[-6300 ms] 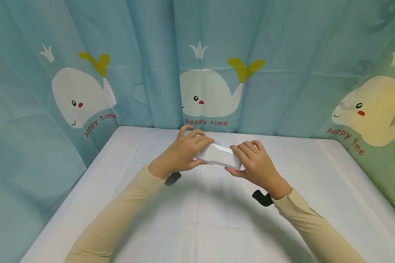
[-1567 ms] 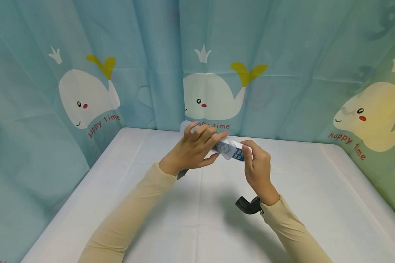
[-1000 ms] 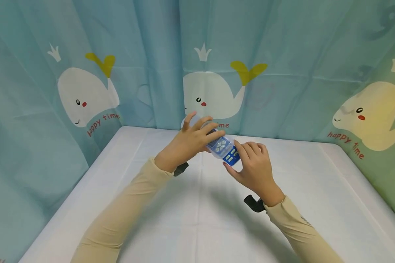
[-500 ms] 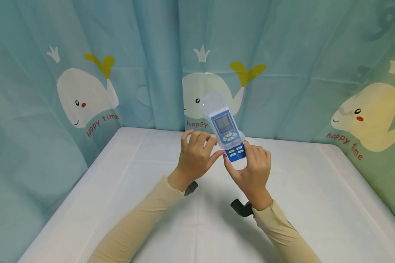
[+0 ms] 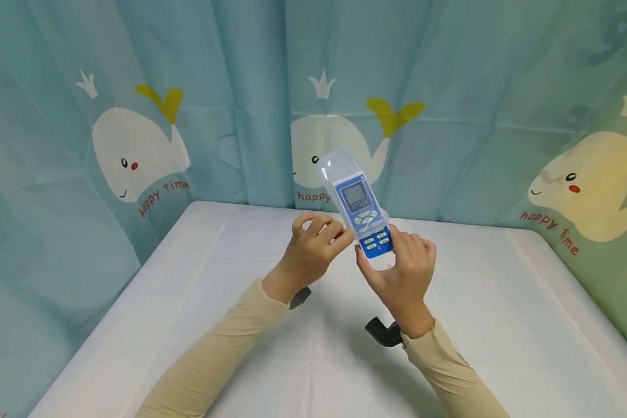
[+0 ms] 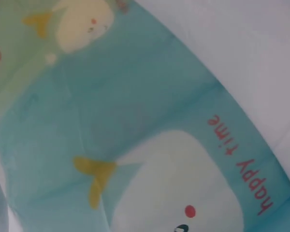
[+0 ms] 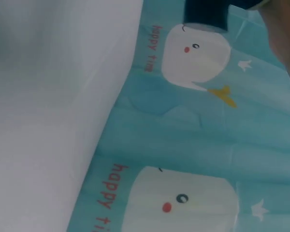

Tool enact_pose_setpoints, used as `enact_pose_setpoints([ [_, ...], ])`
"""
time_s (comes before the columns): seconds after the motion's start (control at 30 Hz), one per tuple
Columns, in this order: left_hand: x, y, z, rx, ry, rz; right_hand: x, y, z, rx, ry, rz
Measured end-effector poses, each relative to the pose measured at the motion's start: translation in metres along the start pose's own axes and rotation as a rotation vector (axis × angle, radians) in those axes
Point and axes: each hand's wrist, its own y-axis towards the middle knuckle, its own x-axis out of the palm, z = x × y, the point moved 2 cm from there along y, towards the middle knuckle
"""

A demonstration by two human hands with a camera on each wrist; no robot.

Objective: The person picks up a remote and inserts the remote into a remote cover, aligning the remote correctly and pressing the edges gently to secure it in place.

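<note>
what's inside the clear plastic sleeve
The upper part of a blue-faced remote, its screen and some keys showing through. Anything behind the remote cannot be seen; its body covers it.

Glossy plastic sleeve [image 5: 341, 167], matt cloth curtain [image 5: 240, 116]

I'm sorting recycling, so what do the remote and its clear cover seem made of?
The remote looks like smooth, hard plastic, judging by its crisp edges and flat blue face. The clear cover seems glossy, flexible plastic, perhaps silicone, as it's see-through with bright highlights.

White table [image 5: 507, 290] with rounded far corners, faint creases [image 5: 310, 380] and soft shadows [image 5: 392, 371].
</note>
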Motion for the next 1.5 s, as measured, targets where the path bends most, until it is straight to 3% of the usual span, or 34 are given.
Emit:
enact_pose_setpoints([
  [0.17, 0.0, -0.001, -0.006, 0.026, -0.031, -0.043, 0.0, 0.002, 0.002, -0.019, 0.002, -0.025],
  [0.3, -0.004, 0.006, -0.006, -0.053, -0.089, -0.053, 0.001, 0.0, 0.004, -0.035, -0.014, -0.04],
  [0.53, -0.001, 0.03, 0.011, -0.134, -0.097, 0.003, 0.008, -0.004, 0.002, -0.12, -0.053, 0.067],
  [0.67, 0.005, 0.033, 0.012, -0.159, -0.195, 0.001, 0.011, -0.006, 0.001, -0.138, -0.061, 0.073],
  [0.8, 0.01, 0.033, 0.008, -0.125, -0.298, -0.048, 0.012, -0.007, 0.004, -0.152, -0.064, 0.066],
  [0.97, 0.013, 0.027, 0.0, -0.158, -0.362, -0.103, 0.013, -0.007, 0.011, -0.157, -0.076, -0.001],
  [1.07, 0.012, 0.014, -0.002, -0.226, -0.36, -0.031, 0.01, -0.007, 0.016, -0.142, -0.08, -0.079],
  [1.2, 0.01, -0.007, -0.006, -0.287, -0.246, 0.027, 0.007, -0.007, 0.021, -0.173, -0.089, -0.166],
  [1.27, 0.011, -0.014, -0.009, -0.26, -0.171, 0.012, 0.006, -0.007, 0.023, -0.216, -0.105, -0.202],
  [1.5, 0.012, -0.021, -0.013, 0.008, -0.093, -0.041, 0.005, -0.008, 0.033, -0.343, -0.109, -0.259],
])
